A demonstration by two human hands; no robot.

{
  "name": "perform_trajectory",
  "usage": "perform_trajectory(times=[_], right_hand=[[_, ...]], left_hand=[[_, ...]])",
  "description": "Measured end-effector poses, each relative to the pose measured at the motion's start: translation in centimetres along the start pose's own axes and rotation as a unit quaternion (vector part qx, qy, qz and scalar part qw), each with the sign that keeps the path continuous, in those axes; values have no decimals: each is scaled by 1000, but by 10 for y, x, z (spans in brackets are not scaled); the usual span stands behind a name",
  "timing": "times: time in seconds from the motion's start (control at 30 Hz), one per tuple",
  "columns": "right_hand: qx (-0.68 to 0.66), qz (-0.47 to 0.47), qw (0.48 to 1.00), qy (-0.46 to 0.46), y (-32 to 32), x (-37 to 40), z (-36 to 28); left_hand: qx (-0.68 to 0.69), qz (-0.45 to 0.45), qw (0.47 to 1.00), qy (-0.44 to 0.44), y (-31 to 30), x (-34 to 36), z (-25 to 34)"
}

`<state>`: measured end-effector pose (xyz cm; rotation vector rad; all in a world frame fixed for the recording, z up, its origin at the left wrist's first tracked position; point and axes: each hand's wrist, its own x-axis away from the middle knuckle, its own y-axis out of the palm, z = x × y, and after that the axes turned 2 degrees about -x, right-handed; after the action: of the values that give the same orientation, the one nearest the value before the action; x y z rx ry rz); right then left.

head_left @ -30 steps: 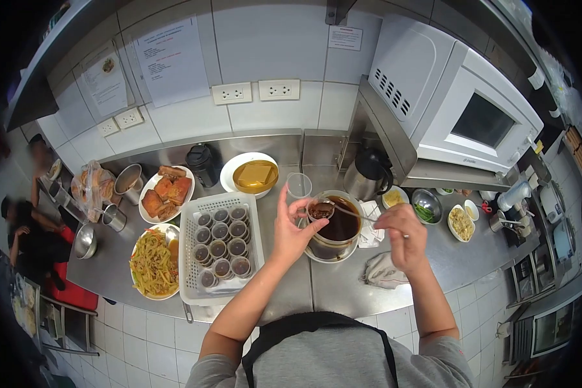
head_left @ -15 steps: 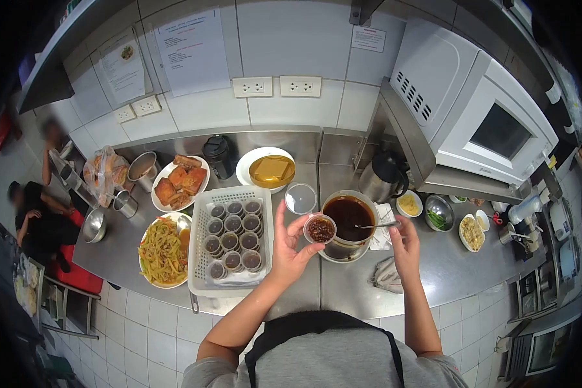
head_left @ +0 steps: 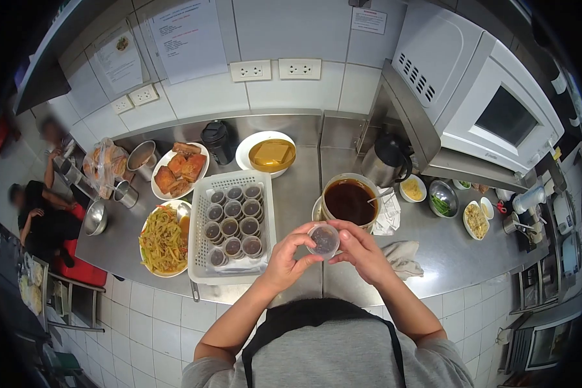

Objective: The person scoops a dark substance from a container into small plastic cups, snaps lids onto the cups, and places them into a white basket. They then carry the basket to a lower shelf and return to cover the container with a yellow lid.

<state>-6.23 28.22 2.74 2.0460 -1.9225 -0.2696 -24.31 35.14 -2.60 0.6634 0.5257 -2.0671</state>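
Between my hands, over the counter's front part, is a small clear plastic sauce cup (head_left: 324,240) with a lid over its dark contents. My left hand (head_left: 289,257) grips it from the left side, fingers curled around the rim. On the other side my right hand (head_left: 362,251) has its thumb and fingers pressed against the cup's edge. Just beyond them stands a tub of dark brown sauce (head_left: 350,202), with a spoon (head_left: 376,197) leaning in it. To the left, a white basket (head_left: 200,258) holds several lidded sauce cups (head_left: 231,227) in rows.
Left of the basket are a plate of shredded vegetables (head_left: 164,239) and a plate of fried pieces (head_left: 181,171). A grey cloth (head_left: 401,258) lies right of my hands. Behind are a black-lidded jug (head_left: 388,158) and a microwave (head_left: 491,97). Two people are at far left.
The lid, earlier held up beside the open cup, is now on it. My right hand has left the spoon in the tub and joined my left at the cup, closer to me.
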Motion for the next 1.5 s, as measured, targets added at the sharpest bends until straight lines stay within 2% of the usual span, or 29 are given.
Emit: perform_trajectory(times=[0.07, 0.13, 0.3, 0.37, 0.53, 0.57, 0.6, 0.63, 0.7, 0.83, 0.9, 1.03, 1.2, 1.27, 1.33, 1.4, 1.47, 1.5], right_hand=[[60, 5, 998, 6, 2, -4, 3], [62, -4, 998, 18, 0, -4, 5], [33, -3, 998, 44, -3, -5, 17], [107, -12, 994, 6, -2, -6, 22], [89, -8, 996, 14, -9, -8, 31], [89, -6, 996, 12, -10, -8, 33], [89, -6, 996, 11, -10, -7, 34], [94, 3, 995, 18, -10, -7, 35], [98, 11, 995, 25, -9, -5, 39], [118, 16, 993, -4, -5, -2, 59], [149, 27, 988, -33, -3, 0, 74], [233, 3, 971, -60, 0, 4, 96], [234, -29, 971, -47, 16, 2, 108], [211, -39, 975, -56, 27, -3, 107], [283, -115, 949, -76, 40, -9, 98], [293, -104, 948, -62, 44, -15, 98], [303, -91, 947, -50, 44, -22, 104], [280, -69, 957, -19, 40, -26, 114]], left_hand=[[-5, -3, 1000, -13, -2, 2, 3], [-9, -4, 1000, -25, -3, 3, 6], [-135, -51, 989, -32, -7, 4, 14], [-131, -51, 989, -36, -6, 5, 13], [-129, -59, 989, -32, 0, 8, 10], [9, 1, 995, -102, 8, 11, 11], [147, 61, 973, -168, 14, 13, 12], [146, 61, 973, -168, 15, 13, 14], [134, 74, 942, -299, 16, 15, 17], [142, 96, 934, -314, 19, 35, 4], [55, 89, 943, -316, 18, 44, 4], [73, 93, 941, -316, 15, 69, 3], [12, 97, 945, -313, -2, 82, 14], [-20, 83, 948, -307, -25, 77, 29], [-120, 40, 940, -316, -66, 70, 49], [-227, 95, 921, -301, -115, 82, 39], [-344, 103, 879, -315, -151, 78, 39], [-343, 103, 879, -314, -161, 83, 31]])
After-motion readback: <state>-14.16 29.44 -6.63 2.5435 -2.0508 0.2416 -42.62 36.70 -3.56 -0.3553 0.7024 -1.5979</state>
